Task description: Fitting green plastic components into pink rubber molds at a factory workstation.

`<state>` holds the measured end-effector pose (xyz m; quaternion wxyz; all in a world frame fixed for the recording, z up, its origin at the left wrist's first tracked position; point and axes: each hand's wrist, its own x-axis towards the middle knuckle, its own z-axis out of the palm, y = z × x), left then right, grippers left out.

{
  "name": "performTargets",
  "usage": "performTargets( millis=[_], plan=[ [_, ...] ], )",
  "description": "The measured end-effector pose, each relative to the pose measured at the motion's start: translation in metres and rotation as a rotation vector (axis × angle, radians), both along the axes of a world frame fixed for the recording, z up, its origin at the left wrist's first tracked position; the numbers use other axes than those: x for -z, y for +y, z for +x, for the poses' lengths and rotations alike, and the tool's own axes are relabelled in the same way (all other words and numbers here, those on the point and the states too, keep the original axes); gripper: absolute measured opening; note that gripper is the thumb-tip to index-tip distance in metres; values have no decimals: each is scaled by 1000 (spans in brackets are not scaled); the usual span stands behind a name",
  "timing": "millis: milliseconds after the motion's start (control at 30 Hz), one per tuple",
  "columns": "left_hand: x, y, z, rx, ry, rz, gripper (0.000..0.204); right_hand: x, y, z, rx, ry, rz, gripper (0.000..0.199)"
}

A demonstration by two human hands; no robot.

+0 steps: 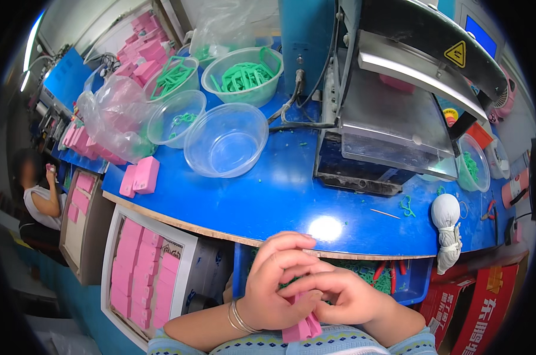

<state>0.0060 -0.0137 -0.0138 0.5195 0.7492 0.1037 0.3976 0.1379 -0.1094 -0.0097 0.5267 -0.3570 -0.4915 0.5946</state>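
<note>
Close to my body, just off the front edge of the blue table, both hands come together around a pink block [303,332]. My left hand [274,284], with thin bangles at its wrist, wraps the block from the left. From the right, my right hand [352,296] has its fingers bent over the top of it. Pink shows between the fingers and below the palms; the rest is covered. Under the table edge, behind my hands, a blue drawer [419,290] holds green scraps and red-handled tools [392,275].
A press machine [392,124] stands at the back right. Clear tubs [226,142] line the back, some with green pieces [244,77]. Two pink blocks [141,176] sit at the left edge, above a framed tray [109,296] of pink blocks. Another person [40,195] sits far left.
</note>
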Motion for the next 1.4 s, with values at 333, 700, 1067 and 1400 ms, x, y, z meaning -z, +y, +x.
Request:
performTargets(
  millis=[333,700,1067,1400],
  plan=[
    [5,5,0,41,-47,-408,14,-6,-1,-3,-108,265,-234,55],
    [-6,26,6,493,310,-70,75,11,-2,9,26,763,-273,49],
    [-7,31,2,574,281,-157,68,-8,2,10,-34,384,-254,58],
    [-15,11,-1,-38,27,-934,53,-3,1,-8,406,-145,-83,35]
  ],
)
